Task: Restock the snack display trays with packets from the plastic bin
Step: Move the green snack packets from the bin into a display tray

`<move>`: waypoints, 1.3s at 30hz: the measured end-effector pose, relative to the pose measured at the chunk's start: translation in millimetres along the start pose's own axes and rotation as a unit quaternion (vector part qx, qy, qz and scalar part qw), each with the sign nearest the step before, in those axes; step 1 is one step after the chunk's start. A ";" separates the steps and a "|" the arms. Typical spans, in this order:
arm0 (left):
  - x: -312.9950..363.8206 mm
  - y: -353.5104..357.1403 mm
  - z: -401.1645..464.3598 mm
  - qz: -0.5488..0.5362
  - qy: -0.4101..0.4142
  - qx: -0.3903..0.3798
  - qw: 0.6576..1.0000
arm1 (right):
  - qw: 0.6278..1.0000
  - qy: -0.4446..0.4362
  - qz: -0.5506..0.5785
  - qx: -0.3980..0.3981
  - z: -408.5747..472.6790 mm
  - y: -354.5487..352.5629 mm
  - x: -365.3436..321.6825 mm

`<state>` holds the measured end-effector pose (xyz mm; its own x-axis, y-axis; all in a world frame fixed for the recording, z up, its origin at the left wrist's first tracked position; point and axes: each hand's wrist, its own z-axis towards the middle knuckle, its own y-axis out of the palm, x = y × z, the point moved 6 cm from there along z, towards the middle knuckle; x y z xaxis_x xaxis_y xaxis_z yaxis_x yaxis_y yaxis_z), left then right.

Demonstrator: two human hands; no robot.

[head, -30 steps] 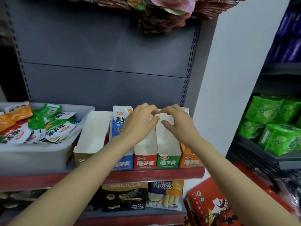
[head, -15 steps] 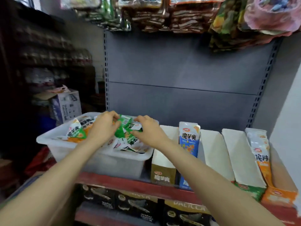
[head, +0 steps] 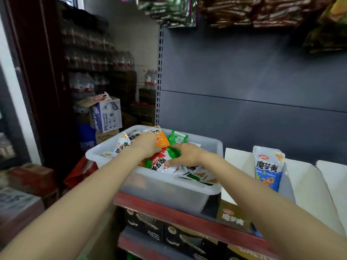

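Both hands are in the plastic bin (head: 154, 186), which sits on the red-edged shelf (head: 169, 209) at the left end of the display row. Left hand (head: 145, 145) is down on the heap of packets, fingers curled onto an orange packet (head: 163, 139); whether it is actually pinched, cannot tell, fingertips are hidden. Right hand (head: 185, 154) lies across the pile, palm down, fingers bent over a green packet (head: 173, 152) and touching a red-and-white packet (head: 159, 163) just below; firm grip or mere contact, cannot tell. Another green packet (head: 177, 137) stands tilted at the bin's back wall. White packets (head: 122, 146) lie on the left side of the heap.

Just right of the bin: display trays, white card inside. The nearest tray (head: 232, 212) has a brown front and touches the bin's side. The next tray (head: 285, 186) holds one blue packet (head: 268, 167) standing upright. Two more white trays (head: 309, 186) further right, partly cut off by the frame edge.

Below the shelf: black wafer boxes (head: 150, 226). Above: hanging snack bags (head: 234, 10). Left background: a cardboard box (head: 107, 117) and stacked bottles (head: 82, 85), blurred.
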<state>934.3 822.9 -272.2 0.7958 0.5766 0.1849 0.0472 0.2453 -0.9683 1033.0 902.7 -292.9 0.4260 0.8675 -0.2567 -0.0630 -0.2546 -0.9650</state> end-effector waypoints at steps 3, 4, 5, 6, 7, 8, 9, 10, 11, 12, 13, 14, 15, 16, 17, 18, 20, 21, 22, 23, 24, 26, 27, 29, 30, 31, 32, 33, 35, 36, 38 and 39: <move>9.0 -6.6 -8.0 0.024 0.023 0.041 0.999 | 1.000 -0.002 0.015 0.007 -3.2 -0.5 -1.5; 9.3 -9.0 -9.9 0.014 0.030 0.053 0.998 | 1.000 -0.004 0.022 0.015 -5.4 -2.6 -3.1; 8.1 -11.7 -11.9 -0.008 0.036 0.069 0.997 | 0.999 -0.010 0.037 0.032 -8.7 -6.5 -5.3; 6.0 -14.4 -12.3 -0.041 0.044 0.089 0.994 | 0.996 -0.015 0.063 0.062 -11.9 -12.1 -6.4; 5.3 -18.5 -14.3 -0.080 0.059 0.115 0.988 | 0.990 -0.015 0.099 0.102 -15.7 -19.2 -6.7; 5.9 -22.7 -16.5 -0.121 0.084 0.146 0.978 | 0.979 -0.004 0.146 0.143 -19.0 -26.5 -3.8; 10.4 -28.1 -22.1 -0.157 0.117 0.176 0.965 | 0.962 0.010 0.213 0.172 -23.8 -33.3 -0.3; 16.8 -32.6 -28.1 -0.190 0.150 0.197 0.950 | 0.937 0.030 0.298 0.183 -29.1 -37.9 3.7; 24.9 -36.7 -34.2 -0.217 0.180 0.207 0.937 | 0.903 0.053 0.389 0.174 -34.6 -39.6 7.6; 33.3 -39.1 -39.2 -0.238 0.202 0.207 0.927 | 0.868 0.069 0.468 0.153 -40.8 -39.9 10.7; 41.7 -39.9 -43.4 -0.252 0.220 0.203 0.920 | 0.835 0.078 0.527 0.134 -47.3 -40.3 14.2; 50.0 -39.4 -46.4 -0.260 0.234 0.198 0.916 | 0.809 0.080 0.569 0.125 -53.5 -41.5 19.0; 59.7 -39.4 -50.7 -0.262 0.246 0.193 0.913 | 0.788 0.077 0.598 0.123 -61.3 -43.7 23.9; 69.4 -38.9 -54.5 -0.264 0.258 0.186 0.911 | 0.775 0.073 0.615 0.126 -69.2 -45.4 29.0; 80.1 -38.8 -58.9 -0.268 0.270 0.177 0.908 | 0.765 0.068 0.627 0.133 -77.5 -47.5 34.0; 90.3 -37.8 -62.1 -0.270 0.279 0.165 0.907 | 0.758 0.063 0.633 0.143 -85.2 -49.7 40.0; 109.4 -33.6 -66.3 -0.272 0.291 0.141 0.906 | 0.750 0.046 0.639 0.161 -100.0 -53.8 51.8; 118.0 -30.4 -67.3 -0.278 0.293 0.123 0.907 | 0.751 0.042 0.636 0.174 -107.8 -55.8 58.4; 126.4 -27.0 -68.6 -0.295 0.294 0.101 0.903 | 0.753 0.042 0.630 0.187 -115.8 -57.4 65.7; 135.8 -23.9 -70.7 -0.322 0.299 0.079 0.895 | 0.752 0.045 0.626 0.201 -124.2 -59.1 73.4; 145.2 -21.6 -73.0 -0.343 0.302 0.071 0.887 | 0.748 0.048 0.626 0.217 -132.7 -60.3 81.4; 162.9 -22.2 -76.9 -0.343 0.306 0.107 0.882 | 0.727 0.053 0.637 0.253 -151.7 -64.5 98.1; 171.4 -22.2 -77.5 -0.337 0.305 0.130 0.881 | 0.717 0.056 0.638 0.274 -162.8 -67.1 107.4; 189.3 -16.6 -76.6 -0.368 0.286 0.117 0.877 | 0.714 0.065 0.626 0.308 -186.3 -71.6 127.5; 200.4 -10.4 -75.8 -0.401 0.272 0.079 0.871 | 0.719 0.067 0.614 0.318 -199.0 -73.1 137.5; 213.7 -4.3 -76.8 -0.435 0.263 0.035 0.861 | 0.725 0.068 0.604 0.325 -212.1 -74.5 147.3; 229.0 1.1 -79.9 -0.458 0.261 -0.003 0.850 | 0.729 0.069 0.594 0.334 -224.8 -75.5 158.7; 245.7 4.8 -84.6 -0.466 0.264 -0.027 0.844 | 0.731 0.072 0.585 0.344 -238.5 -77.0 169.9; 280.9 10.0 -93.9 -0.458 0.278 -0.050 0.843 | 0.735 0.088 0.562 0.370 -265.2 -80.3 193.8; 298.7 12.1 -98.6 -0.455 0.283 -0.059 0.842 | 0.738 0.100 0.546 0.384 -278.7 -82.6 205.4; 334.1 17.2 -107.2 -0.457 0.298 -0.079 0.834 | 0.746 0.122 0.508 0.413 -304.7 -87.8 226.6; 350.3 20.3 -110.6 -0.456 0.306 -0.087 0.831 | 0.751 0.130 0.486 0.427 -317.0 -90.6 235.8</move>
<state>1280.8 943.6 -245.6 0.5364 -0.3038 0.7874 0.8437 0.2154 -0.4917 1425.3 994.9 -248.9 -0.0409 0.3075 -0.9507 -0.9676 -0.2494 -0.0390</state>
